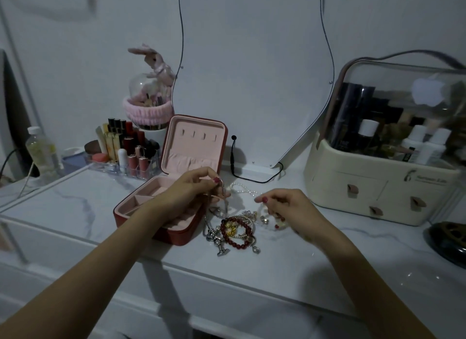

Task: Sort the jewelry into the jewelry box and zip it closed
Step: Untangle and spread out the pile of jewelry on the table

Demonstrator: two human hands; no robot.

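On the white marble-patterned worktop (75, 202) the red zip-up jewelry box with pink lining (176, 187) stands open — the tangled jewelry pile (235, 231) just right of it. Your left hand (199, 187) pinches a thin metal bangle (222, 190); your right hand (285, 205) pinches a white pearl strand (242, 188).

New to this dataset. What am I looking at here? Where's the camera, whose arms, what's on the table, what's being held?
One picture, from a wide-angle camera worn on a person's head, looking down at their own bare arms; no robot. On the white marble-look tabletop sits an open red jewelry box with pink lining, lid up. Right of it lies a jewelry pile: bead bracelets and silver chains, with a pearl strand behind. The left hand pinches a thin bangle-like piece above the box edge. The right hand pinches something small from the pile; what it is, I cannot tell.
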